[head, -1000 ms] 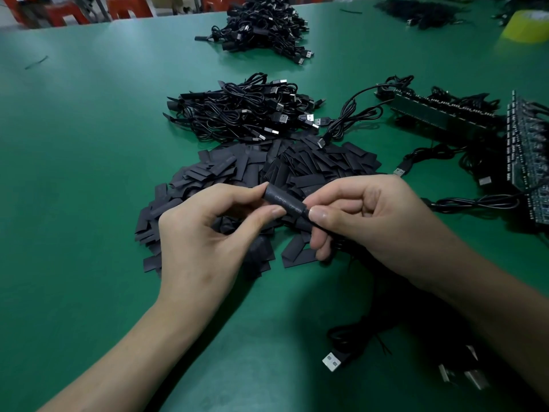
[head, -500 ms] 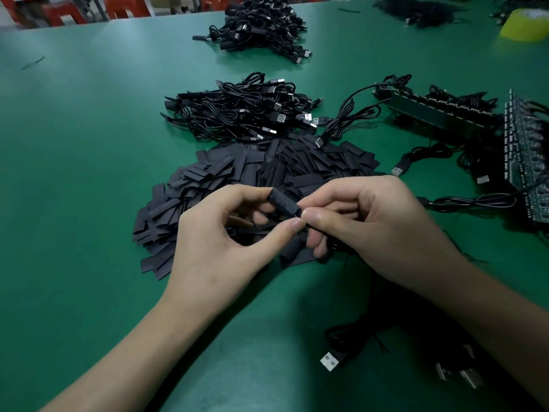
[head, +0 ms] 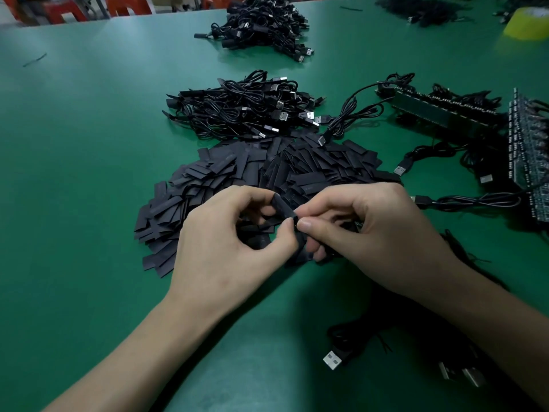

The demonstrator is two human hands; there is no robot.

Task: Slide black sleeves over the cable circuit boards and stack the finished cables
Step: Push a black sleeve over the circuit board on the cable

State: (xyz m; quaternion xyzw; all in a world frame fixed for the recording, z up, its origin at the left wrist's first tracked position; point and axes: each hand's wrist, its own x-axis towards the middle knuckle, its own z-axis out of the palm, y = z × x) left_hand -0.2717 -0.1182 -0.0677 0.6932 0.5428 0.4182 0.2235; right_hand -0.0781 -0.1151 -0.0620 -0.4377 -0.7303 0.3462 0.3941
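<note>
My left hand (head: pixel 225 248) pinches a black sleeve (head: pixel 282 208) between thumb and forefinger, just above the pile of flat black sleeves (head: pixel 267 179). My right hand (head: pixel 371 233) pinches the cable's circuit board at the sleeve's lower end; a bit of the board (head: pixel 358 225) shows under its fingers. The sleeve is tilted, its upper end pointing away from me. The cable itself runs hidden under my right hand. A stack of finished cables (head: pixel 246 110) lies behind the sleeve pile.
A second cable heap (head: pixel 267 28) lies farther back. Racks of circuit boards with cables (head: pixel 445 111) stand at the right, another rack (head: pixel 528 156) at the right edge. Loose USB plugs (head: pixel 334 359) lie near my right forearm. A yellow tape roll (head: pixel 527 25) sits top right.
Both hands have drifted slightly away from me. The sleeve has slid further toward my right hand, so less of it shows between the fingers.
</note>
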